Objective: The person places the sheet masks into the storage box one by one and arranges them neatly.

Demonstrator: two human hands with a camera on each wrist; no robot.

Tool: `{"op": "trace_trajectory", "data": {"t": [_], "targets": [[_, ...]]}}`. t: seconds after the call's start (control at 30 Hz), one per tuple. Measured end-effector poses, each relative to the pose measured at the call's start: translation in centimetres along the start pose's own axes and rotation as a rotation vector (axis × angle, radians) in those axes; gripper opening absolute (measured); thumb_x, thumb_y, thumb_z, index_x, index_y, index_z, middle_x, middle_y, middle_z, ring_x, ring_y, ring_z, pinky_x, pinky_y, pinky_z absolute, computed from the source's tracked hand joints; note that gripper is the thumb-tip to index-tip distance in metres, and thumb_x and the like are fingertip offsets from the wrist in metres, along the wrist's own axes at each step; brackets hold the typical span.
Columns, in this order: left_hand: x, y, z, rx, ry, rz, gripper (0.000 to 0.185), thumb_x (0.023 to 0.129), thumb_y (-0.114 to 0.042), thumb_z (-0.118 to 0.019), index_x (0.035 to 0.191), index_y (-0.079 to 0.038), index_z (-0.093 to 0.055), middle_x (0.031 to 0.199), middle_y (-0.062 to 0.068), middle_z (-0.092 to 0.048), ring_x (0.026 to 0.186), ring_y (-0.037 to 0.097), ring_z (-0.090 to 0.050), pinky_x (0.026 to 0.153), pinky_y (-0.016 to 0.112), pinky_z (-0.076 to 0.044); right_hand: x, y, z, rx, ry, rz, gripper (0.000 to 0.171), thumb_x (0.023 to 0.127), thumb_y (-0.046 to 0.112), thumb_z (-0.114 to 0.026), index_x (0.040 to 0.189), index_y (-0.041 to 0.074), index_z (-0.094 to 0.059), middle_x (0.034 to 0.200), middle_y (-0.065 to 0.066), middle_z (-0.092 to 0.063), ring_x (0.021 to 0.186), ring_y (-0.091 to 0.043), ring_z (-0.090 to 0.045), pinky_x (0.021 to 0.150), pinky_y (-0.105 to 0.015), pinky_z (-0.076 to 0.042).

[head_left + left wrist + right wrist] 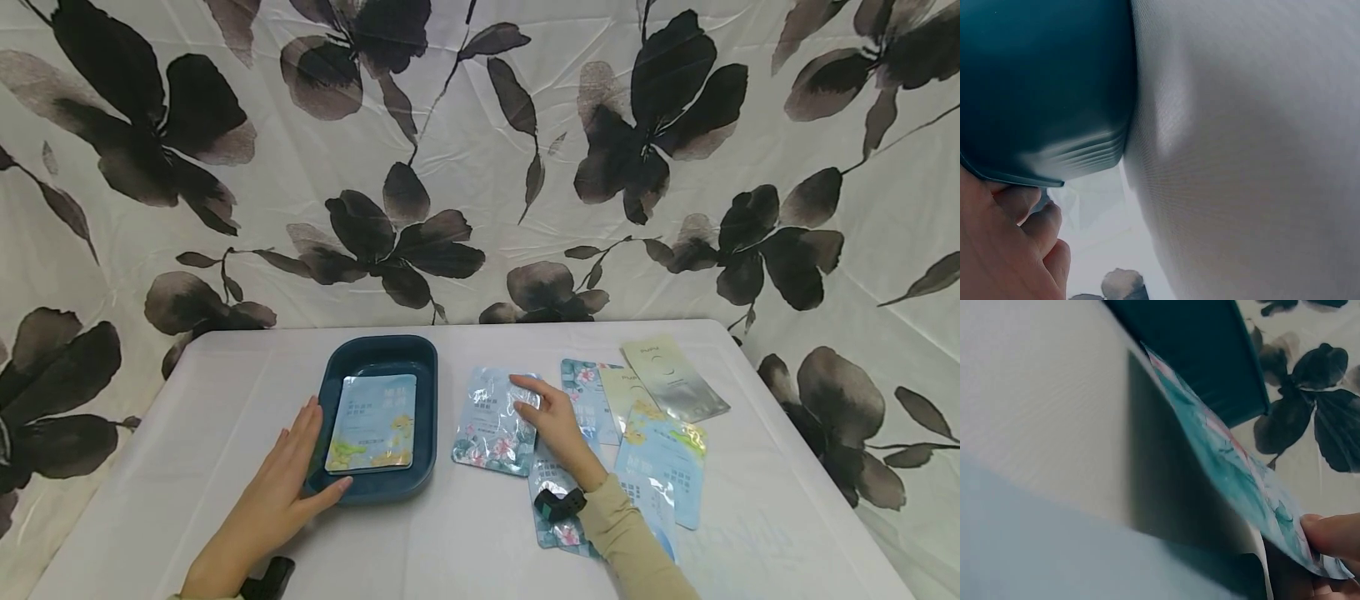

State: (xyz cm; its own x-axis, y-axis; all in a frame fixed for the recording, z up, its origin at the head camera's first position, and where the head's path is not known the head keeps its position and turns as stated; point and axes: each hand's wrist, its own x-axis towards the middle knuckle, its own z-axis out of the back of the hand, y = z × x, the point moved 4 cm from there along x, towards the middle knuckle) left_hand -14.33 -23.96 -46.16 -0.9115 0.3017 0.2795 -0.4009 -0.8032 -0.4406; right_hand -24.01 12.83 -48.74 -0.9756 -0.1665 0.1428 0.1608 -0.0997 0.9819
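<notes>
My right hand (558,425) pinches the right edge of a light-blue, flower-printed foil packet (491,429). In the right wrist view this packet (1229,459) is tilted, one long edge raised over the white tabletop, with the thumb on its printed face. My left hand (288,467) lies along the left side of a dark blue plastic tray (427,392), fingers extended at the rim and thumb by the near corner. Inside the tray lies a light-blue packet (372,421) with yellow flowers. The left wrist view shows the fingers (1041,228) beside the tray's outer wall (1047,81).
Right of the held packet, several more packets overlap: light-blue ones with yellow flowers (667,467), flower-printed ones (588,387) and a pale green and silver one (675,379). A white cloth (480,542) covers the table. Behind it hangs a flower-patterned curtain (525,242).
</notes>
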Motion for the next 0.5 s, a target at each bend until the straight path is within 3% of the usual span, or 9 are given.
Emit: {"op": "trace_trajectory", "data": {"t": [0.07,0.13,0.2,0.33,0.5], "targets": [[-0.01,-0.04,0.03,0.0,0.002,0.001,0.105,0.088,-0.041,-0.073,0.16,-0.006,-0.005,0.166,0.01,-0.002,0.152,0.029,-0.007,0.12,0.054,-0.005,0.39,-0.93,0.12,0.051,-0.014,-0.037,0.042,0.091,-0.006,-0.063,0.132,-0.002,-0.061,0.144,-0.014,-0.052,0.124,-0.02,-0.052,0.103,-0.03,-0.04],[0.0,-0.1,0.08,0.0,0.003,0.003,0.105,0.088,-0.041,-0.073,0.16,-0.006,-0.005,0.166,0.01,-0.002,0.152,0.032,-0.008,0.12,0.054,-0.005,0.63,-1.42,0.21,0.103,-0.019,-0.087,0.042,0.091,-0.004,-0.063,0.133,0.001,-0.061,0.146,-0.011,-0.05,0.122,-0.018,-0.053,0.099,-0.026,-0.044],[0.02,-0.14,0.11,-0.002,0.003,0.003,0.105,0.088,-0.041,-0.073,0.16,-0.006,-0.005,0.166,0.01,-0.002,0.151,0.032,-0.008,0.12,0.054,-0.005,0.69,-1.4,0.25,0.161,-0.017,-0.128,0.043,0.092,-0.005,-0.062,0.134,0.002,-0.06,0.147,-0.011,-0.048,0.134,-0.023,-0.046,0.105,-0.03,-0.042],[0.07,-0.15,0.11,-0.003,0.004,0.004,0.105,0.088,-0.042,-0.073,0.16,-0.007,-0.005,0.166,0.009,-0.002,0.152,0.032,-0.008,0.12,0.054,-0.005,0.69,-1.32,0.34,0.239,-0.012,-0.186,0.043,0.093,-0.007,-0.059,0.135,0.002,-0.059,0.145,-0.013,-0.048,0.124,-0.024,-0.056,0.091,-0.027,-0.053],[0.1,-0.09,0.02,-0.002,0.007,0.006,0.105,0.088,-0.042,-0.073,0.16,-0.007,-0.005,0.166,0.009,-0.002,0.152,0.031,-0.008,0.12,0.054,-0.005,0.66,-0.65,0.45,0.27,0.013,-0.235,0.044,0.094,-0.006,-0.058,0.137,0.003,-0.057,0.142,-0.016,-0.051,0.107,-0.017,-0.063,0.079,-0.024,-0.055]]}}
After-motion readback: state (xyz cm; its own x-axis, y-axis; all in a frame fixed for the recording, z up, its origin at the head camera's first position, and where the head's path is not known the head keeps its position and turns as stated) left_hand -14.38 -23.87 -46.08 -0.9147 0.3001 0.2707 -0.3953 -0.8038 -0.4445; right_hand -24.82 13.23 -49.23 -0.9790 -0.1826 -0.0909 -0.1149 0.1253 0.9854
